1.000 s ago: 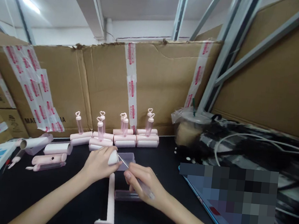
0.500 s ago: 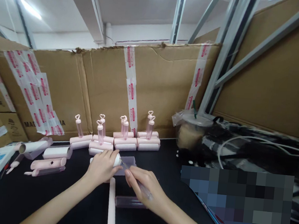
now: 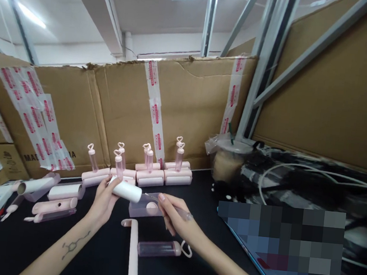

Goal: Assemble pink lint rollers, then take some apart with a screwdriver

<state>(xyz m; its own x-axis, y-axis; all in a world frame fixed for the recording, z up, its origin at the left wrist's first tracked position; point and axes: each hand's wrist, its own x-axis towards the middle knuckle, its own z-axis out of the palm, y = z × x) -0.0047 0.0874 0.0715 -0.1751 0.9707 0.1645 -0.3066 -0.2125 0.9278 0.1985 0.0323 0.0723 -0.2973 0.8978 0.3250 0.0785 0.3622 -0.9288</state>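
Center frame, my left hand [image 3: 103, 199] clasps a white roll [image 3: 128, 190] pointing lengthwise at the tool [image 3: 186, 215] my right hand [image 3: 178, 224] pinches.

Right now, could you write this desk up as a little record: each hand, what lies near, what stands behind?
Left hand: holds a white cylindrical roll
Right hand: holds a slim tool with a clear handle
Contact: whether tool touches roll is unclear
Between hands: translucent lilac plastic case
Nearer viewer: pale pink plastic bar; translucent purplish capped tube right of it
Behind: pale pink plastic cylinders, brown cardboard panel
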